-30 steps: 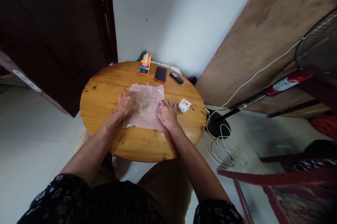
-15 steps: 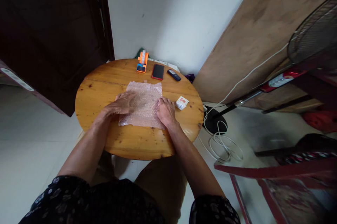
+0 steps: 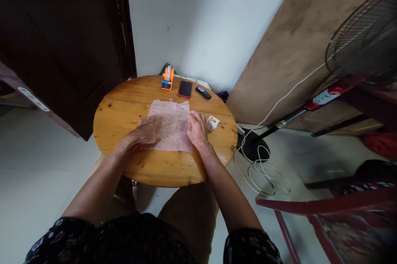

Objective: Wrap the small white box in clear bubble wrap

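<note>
A sheet of clear, pinkish bubble wrap (image 3: 173,129) lies flat on the round wooden table (image 3: 161,169). My left hand (image 3: 150,129) rests flat over its left part, fingers stretched out and open. At the sheet's right edge is my right hand (image 3: 197,128), its fingers loosely bent and apart, touching the margin of the wrap. Just beyond the right hand sits a small white card or packet (image 3: 214,122) with a red mark, partly covered by the fingers.
Along the table's far side stand an orange and blue tape dispenser (image 3: 168,78), a phone with a red edge (image 3: 185,89) and a dark handset (image 3: 203,92). To the right are a standing fan (image 3: 328,96), a coiled white cable (image 3: 263,177) and a red wooden chair (image 3: 297,206).
My right hand has shifted slightly up along the wrap's edge, and its fingers have lifted and loosened. My left hand stays flat on the sheet. The view has turned a little.
</note>
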A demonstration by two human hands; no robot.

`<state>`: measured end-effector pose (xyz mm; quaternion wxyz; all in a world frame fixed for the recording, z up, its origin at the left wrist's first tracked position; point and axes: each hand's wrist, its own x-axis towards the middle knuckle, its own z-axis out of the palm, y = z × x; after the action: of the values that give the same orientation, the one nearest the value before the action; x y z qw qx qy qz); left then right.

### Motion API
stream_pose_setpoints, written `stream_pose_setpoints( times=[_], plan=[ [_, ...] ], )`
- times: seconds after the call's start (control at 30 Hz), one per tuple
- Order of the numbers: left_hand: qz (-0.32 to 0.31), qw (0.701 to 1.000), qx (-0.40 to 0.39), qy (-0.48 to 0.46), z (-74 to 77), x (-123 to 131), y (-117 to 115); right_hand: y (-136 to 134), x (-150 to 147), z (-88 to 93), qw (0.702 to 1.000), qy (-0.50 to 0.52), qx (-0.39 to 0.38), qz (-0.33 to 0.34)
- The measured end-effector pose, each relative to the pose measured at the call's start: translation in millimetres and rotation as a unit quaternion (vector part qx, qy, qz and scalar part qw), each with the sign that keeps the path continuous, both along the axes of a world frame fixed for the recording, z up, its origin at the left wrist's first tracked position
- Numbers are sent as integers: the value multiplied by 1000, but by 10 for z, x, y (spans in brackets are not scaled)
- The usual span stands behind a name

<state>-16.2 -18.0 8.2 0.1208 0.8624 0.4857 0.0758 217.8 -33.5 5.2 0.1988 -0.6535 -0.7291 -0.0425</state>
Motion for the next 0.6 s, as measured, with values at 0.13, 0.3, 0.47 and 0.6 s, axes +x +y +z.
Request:
stream_pose_setpoints(
  times=[0.13, 0.3, 0.47, 0.6],
  plan=[
    [33, 998, -29, -45, -72, -52, -70, -46, 376, 72, 994, 49, 61, -71],
    [26, 996, -18, -83, -153, -67, -55, -100, 922, -4, 985, 97, -37, -141],
    [24, 994, -26, -101, -116, -66, -72, -94, 868, -1, 976, 202, -26, -74],
    [60, 990, -26, -125, -108, -76, -60, -32, 417, 81, 958, 275, -6, 81]
  ],
)
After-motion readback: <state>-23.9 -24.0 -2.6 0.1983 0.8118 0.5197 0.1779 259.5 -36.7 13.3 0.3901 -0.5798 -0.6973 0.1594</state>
